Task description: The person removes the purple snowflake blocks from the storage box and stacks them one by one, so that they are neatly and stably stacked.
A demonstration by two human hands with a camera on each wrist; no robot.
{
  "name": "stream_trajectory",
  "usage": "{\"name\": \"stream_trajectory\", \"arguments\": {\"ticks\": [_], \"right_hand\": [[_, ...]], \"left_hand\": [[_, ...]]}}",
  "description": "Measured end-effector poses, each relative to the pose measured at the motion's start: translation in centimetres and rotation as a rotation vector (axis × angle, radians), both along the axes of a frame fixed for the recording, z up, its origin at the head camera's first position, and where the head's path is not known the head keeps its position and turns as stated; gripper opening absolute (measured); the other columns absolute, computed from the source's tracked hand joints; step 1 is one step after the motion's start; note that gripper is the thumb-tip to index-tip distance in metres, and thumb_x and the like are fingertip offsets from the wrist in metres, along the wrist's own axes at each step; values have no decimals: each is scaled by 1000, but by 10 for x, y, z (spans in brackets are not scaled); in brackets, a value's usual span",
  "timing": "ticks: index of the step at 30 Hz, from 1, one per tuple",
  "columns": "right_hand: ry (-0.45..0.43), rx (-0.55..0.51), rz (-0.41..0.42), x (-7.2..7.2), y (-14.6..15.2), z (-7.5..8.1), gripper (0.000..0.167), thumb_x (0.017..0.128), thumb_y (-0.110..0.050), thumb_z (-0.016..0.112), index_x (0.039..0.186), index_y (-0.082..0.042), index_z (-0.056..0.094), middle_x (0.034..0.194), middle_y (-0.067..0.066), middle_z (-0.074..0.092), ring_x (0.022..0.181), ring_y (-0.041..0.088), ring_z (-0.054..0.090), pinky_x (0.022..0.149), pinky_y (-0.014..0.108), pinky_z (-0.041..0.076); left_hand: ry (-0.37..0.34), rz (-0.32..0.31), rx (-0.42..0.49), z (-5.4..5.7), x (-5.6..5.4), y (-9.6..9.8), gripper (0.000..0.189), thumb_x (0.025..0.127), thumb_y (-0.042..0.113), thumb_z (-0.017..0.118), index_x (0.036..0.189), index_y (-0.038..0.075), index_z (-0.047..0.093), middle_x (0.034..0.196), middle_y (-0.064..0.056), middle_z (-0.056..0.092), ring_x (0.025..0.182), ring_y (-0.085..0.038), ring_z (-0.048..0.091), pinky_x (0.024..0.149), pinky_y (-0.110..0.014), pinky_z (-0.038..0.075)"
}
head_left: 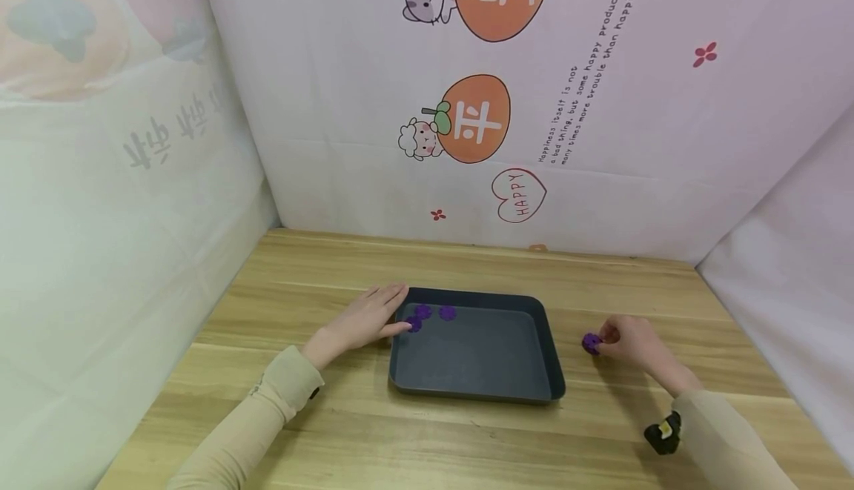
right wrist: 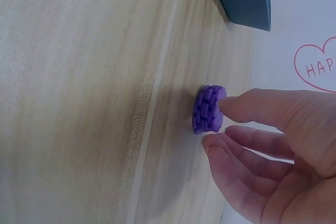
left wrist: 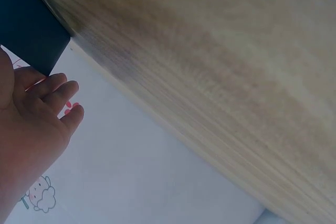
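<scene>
My left hand [head_left: 365, 317] lies across the upper left corner of a dark grey rectangular tray [head_left: 480, 394]. Its thumb reaches over the side wall to a purple flower-shaped disc [head_left: 415, 322], while its straight fingers lie along the corner. Two more such discs, one purple disc [head_left: 423, 311] and another purple disc [head_left: 448, 313], lie flat beside it. In the left wrist view the loose fingers [left wrist: 55, 90] meet the tray's outside corner. To the right of the tray, my right hand [head_left: 632, 340] pinches at a short stack of purple discs [right wrist: 207, 109], thumb on its top face, forefinger at its edge.
The wooden table [head_left: 440, 449] bears the tray near its middle. A white printed cloth [head_left: 373, 179] rises behind the table, with more cloth at both sides. A black strap [head_left: 663, 434] sits at the right sleeve.
</scene>
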State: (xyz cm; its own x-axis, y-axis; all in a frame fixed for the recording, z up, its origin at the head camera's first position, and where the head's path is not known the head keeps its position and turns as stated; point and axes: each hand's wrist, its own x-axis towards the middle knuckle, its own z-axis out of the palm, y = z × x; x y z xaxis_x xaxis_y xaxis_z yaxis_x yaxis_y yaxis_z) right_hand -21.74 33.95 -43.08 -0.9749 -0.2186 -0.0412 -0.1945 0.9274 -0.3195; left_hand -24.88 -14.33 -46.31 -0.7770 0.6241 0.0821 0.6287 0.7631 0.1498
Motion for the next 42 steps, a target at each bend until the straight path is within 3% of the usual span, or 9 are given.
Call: {"name": "stream_trajectory", "arguments": {"ticks": [13, 22, 33, 42], "right_hand": [[-11, 4, -1, -3, -19, 15, 26, 85, -17, 74, 97, 5, 66, 87, 14, 71, 78, 24, 65, 67, 41, 55], [20, -75, 35, -6, -48, 28, 25, 88, -15, 72, 100, 6, 66, 88, 16, 72, 79, 25, 68, 69, 43, 57], [95, -92, 97, -20, -84, 27, 23, 87, -18, 74, 95, 2, 68, 85, 11, 73, 75, 21, 70, 63, 35, 56], [129, -102, 148, -33, -111, 20, 21, 84, -18, 77, 92, 0, 70, 83, 9, 74, 73, 18, 68, 66, 36, 56]], "left_hand": [[4, 1, -3, -2, -2, -1, 77, 101, 53, 47, 155, 2, 30, 160, -17, 34, 149, -30, 35, 124, -51, 27], [6, 1, -1, -2, 0, -1, 77, 101, 53, 47, 155, 2, 30, 160, -16, 34, 149, -29, 35, 124, -51, 27], [14, 0, 0, 0, 1, 0, 76, 101, 53, 48, 155, 1, 31, 160, -17, 34, 149, -30, 34, 123, -52, 28], [21, -8, -3, 3, 3, 2, 75, 101, 50, 49, 153, -1, 33, 159, -19, 35, 148, -32, 35, 122, -53, 30]]}}
